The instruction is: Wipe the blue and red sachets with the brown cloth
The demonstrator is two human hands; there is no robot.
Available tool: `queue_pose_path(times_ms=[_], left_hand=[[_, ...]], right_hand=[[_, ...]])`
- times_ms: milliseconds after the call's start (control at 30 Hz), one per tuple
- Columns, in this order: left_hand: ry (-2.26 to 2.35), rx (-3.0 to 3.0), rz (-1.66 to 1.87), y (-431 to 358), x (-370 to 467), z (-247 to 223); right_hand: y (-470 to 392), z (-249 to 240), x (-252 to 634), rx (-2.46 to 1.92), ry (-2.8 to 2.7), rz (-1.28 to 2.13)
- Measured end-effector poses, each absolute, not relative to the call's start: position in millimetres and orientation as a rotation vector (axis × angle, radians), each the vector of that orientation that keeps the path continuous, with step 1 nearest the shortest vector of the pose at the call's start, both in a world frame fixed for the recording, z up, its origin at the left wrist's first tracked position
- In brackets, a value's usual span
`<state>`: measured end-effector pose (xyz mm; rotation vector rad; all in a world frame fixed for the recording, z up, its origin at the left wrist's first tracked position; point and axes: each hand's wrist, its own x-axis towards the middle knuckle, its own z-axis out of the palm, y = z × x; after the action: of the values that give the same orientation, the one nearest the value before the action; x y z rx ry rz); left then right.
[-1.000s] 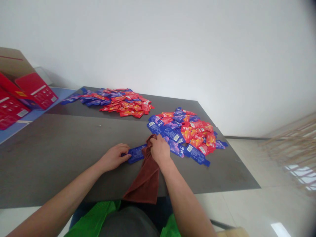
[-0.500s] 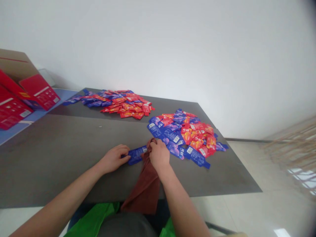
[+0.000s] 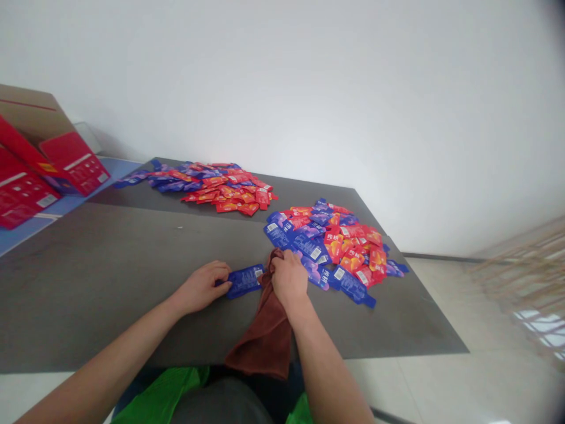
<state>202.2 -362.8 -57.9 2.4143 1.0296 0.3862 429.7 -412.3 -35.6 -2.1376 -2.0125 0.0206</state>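
A blue pouch (image 3: 245, 281) is being held flat on the grey table (image 3: 110, 253), in front of the person's body, with its printed text and barcode facing up. Its left end is being pinched by the left hand (image 3: 205, 288), whose grip is being kept narrow, with the thumb and fingers closed about the pouch's end. A brown cloth (image 3: 262, 341) is being gripped in a bunch by the right hand (image 3: 289, 277), with the fingers curled closed around its gathered top. The pouch's barcode end is being met by the bunched cloth; whether it is being covered further underneath cannot be told. The loose part of the cloth is being draped toward the person and over the table's near edge.

Just beyond the right hand and to its right, a nearer pile (image 3: 335, 247) of blue and red pouches is being borne by the table, with some pouches overlapping and a few being spread at its rim. Farther back and to the left, a farther pile (image 3: 220, 185) of similar pouches is being supported near the white wall (image 3: 309, 88). At the far left, an open red carton (image 3: 79, 159) is being held up by a blue surface (image 3: 117, 166).
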Motion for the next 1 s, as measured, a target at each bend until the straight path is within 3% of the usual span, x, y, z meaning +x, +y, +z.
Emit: queue_pose_path(times_ms=[200, 433, 700, 900, 1000], left_hand=[[0.997, 2.378, 0.431, -363, 203, -60], [1.042, 2.417, 0.405, -363, 203, -61], [0.984, 2.421, 0.417, -364, 204, -59], [1.049, 2.439, 0.401, -363, 204, -60], [1.047, 2.439, 0.393, -364, 203, -59]], right_hand=[[-436, -37, 381, -1.711, -2.279, 0.031], [-418, -43, 432, -2.136, -2.022, 0.037], [-432, -36, 388, -1.722, -2.268, 0.032], [-414, -47, 432, -2.132, -1.999, 0.023], [-418, -38, 430, -2.081, -2.007, -0.019]])
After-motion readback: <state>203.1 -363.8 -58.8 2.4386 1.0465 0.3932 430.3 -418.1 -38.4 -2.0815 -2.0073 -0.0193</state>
